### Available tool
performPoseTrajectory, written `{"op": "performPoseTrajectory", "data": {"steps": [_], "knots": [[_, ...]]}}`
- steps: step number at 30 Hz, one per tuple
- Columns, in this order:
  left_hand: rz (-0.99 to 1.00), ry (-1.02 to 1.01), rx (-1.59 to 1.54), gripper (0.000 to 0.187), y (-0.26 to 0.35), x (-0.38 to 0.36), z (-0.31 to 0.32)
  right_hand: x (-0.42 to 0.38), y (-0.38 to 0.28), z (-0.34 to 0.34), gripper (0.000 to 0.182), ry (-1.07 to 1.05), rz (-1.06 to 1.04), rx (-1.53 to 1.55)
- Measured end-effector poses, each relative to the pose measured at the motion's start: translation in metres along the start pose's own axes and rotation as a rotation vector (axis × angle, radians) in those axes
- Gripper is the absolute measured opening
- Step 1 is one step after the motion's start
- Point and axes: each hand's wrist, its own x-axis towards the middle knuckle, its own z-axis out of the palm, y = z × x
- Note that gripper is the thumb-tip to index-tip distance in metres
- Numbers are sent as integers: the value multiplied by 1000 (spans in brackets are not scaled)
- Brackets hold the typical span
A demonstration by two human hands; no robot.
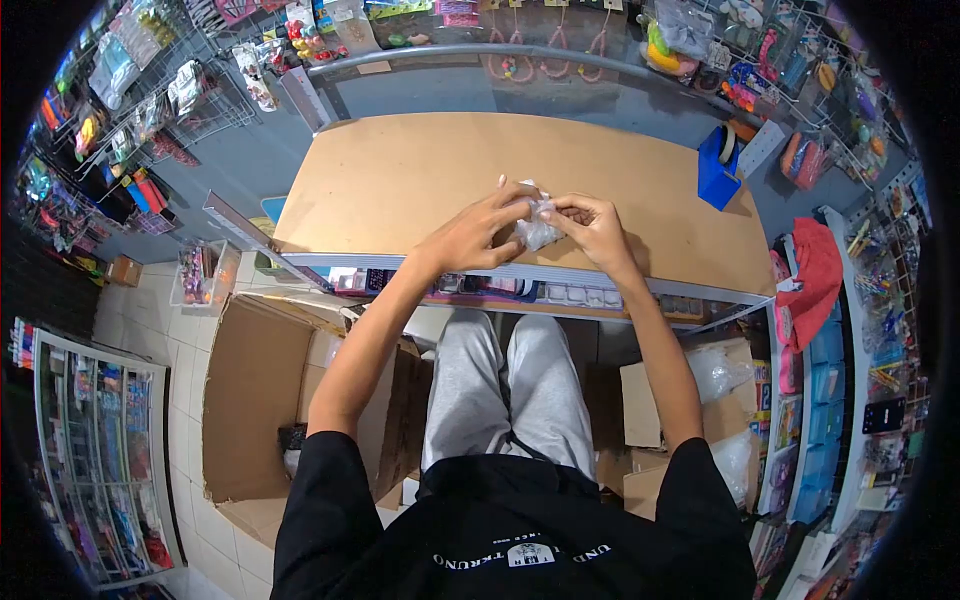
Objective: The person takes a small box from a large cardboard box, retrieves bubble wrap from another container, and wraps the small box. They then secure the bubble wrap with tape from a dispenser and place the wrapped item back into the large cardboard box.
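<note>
Pinching one small, crinkly clear plastic bag [537,228], the left hand [478,232] and right hand [596,228] meet over the flat brown wooden table [400,180]. One blue tape holder [717,170] sits far right. One open cardboard box [260,390] stands near left.

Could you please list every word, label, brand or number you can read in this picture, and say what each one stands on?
"UND... TRUNO": partial white lettering, seen upside down, on the person's black shirt; the middle is hidden by a small logo.
Packaging on the wire racks: too small and blurred to read.
Clear plastic bag held in the left hand and right hand: no print visible.
</note>
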Motion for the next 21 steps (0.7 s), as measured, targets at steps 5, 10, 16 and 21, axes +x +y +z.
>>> {"op": "performPoseTrajectory", "data": {"steps": [5,10,16,21], "knots": [[-46,50,-74,43,-7,-1,2,0,0,10,19,96,-8,86],[-184,133,-128,44,15,6,0,2,5,13,18,164,-56,-32],[-273,200,-201,42,14,6,8,5,9,12,18,189,-63,-70],[-146,279,-246,47,0,4,19,5,8,11,19,190,-21,-91]]}}
